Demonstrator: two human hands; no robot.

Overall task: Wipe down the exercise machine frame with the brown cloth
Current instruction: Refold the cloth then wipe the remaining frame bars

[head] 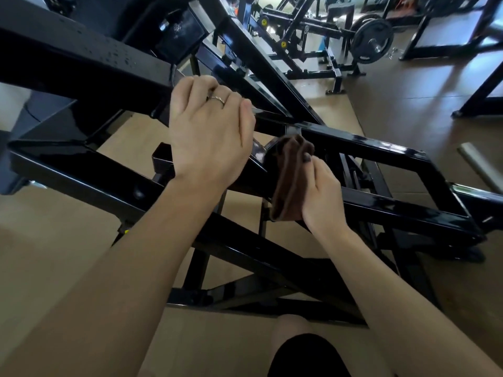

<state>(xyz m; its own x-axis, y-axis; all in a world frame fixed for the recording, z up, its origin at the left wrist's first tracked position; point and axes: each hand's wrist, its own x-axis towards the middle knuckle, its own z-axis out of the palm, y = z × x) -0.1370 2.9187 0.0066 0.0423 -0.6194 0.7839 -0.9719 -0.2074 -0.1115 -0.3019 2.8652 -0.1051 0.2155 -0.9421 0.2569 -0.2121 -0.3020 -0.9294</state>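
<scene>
Pressing against a glossy black bar of the frame (pixel 381 148), the cloth (pixel 288 180) sits bunched and folded lengthwise near the middle of the view, just right of where several bars meet. The right hand (pixel 322 197) grips it from the right side, fingers curled round the fabric, with one dark-painted nail showing on its upper edge. The cloth's lower end hangs below the hand, in front of another bar.

Just to the left and higher, the left hand (pixel 209 131) rests on a sloping bar, its fingers bent over the far edge so that the tips are hidden; a ring (pixel 217 99) sits on one finger. The two hands are near each other but apart.

Water droplets (pixel 117 54) speckle the wide beam at upper left. Beneath the frame lies a tan floor (pixel 68 208). At the bottom edge a knee (pixel 292 326) shows above dark shorts (pixel 307 357). Farther back stand other black machines, one carrying a weight plate (pixel 371 42).
</scene>
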